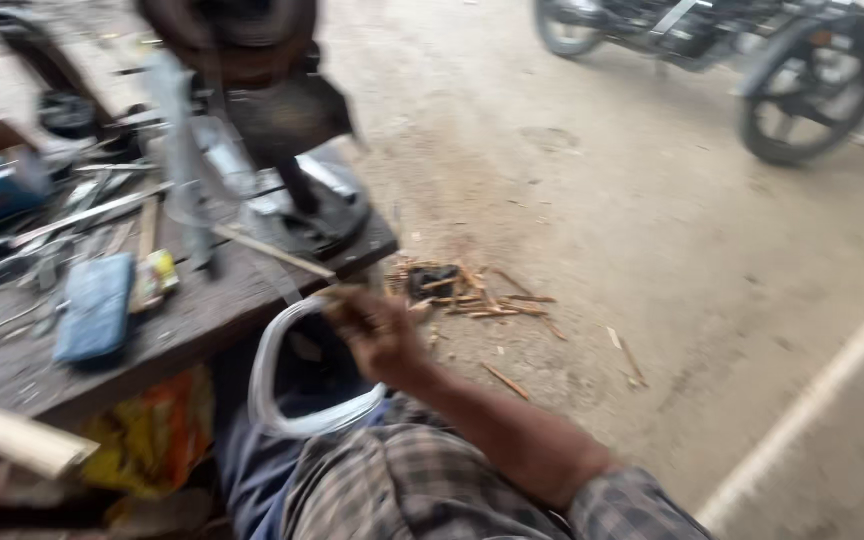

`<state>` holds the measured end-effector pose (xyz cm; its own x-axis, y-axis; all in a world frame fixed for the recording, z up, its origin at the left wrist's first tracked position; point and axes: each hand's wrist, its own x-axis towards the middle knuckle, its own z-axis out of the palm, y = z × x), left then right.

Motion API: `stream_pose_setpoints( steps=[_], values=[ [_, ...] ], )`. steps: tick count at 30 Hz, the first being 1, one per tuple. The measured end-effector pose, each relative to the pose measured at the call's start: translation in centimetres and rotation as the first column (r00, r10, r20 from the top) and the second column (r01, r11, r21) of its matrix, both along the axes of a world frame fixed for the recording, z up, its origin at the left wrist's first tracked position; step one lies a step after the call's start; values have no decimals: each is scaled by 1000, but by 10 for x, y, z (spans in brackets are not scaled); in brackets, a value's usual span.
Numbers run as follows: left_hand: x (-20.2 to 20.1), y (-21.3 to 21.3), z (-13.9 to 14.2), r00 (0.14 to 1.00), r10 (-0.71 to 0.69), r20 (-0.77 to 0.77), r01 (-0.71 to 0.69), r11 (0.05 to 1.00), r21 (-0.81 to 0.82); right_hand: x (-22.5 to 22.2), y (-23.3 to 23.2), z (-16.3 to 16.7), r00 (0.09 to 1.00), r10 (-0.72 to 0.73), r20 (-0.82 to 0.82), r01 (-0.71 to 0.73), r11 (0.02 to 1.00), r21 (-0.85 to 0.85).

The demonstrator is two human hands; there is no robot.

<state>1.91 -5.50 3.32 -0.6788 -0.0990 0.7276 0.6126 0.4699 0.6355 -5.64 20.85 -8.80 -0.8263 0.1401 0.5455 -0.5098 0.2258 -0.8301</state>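
One hand is in view, the right hand (377, 328), closed on a loop of white flat strip (277, 395) just off the front right corner of the dark wooden bench (212, 310); the left hand is out of view. Judged best practice: keep the grip firm and the loop clear of the black machine (282, 130) on the bench; the blue flat pouch (95, 305) lies well apart, toward the bench's front edge.
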Motion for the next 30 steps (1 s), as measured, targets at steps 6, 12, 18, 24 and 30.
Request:
stream_pose_setpoints(
  steps=[6, 12, 18, 24, 30],
  values=[
    [-30, 25, -52, 934, -285, 216, 283, 958, 41, -8, 9, 35, 988, 130, -83, -153, 774, -615],
    [-43, 29, -122, 666, -671, 324, 291, 634, 716, 6, 10, 58, 976, 161, -149, -219, 722, -656],
    [-39, 6, -113, 618, -786, -22, 497, 369, 786, 21, 19, 56, 940, 329, -88, -303, 688, -660],
    [-21, -43, -64, 717, -673, -182, 584, 438, 683, 39, 36, 41, 847, 483, 220, -456, 875, -166],
    [-8, -61, -29, 716, -663, -217, 610, 445, 656, 27, 25, 69, 869, 444, -218, -400, 890, 217]
  ],
)
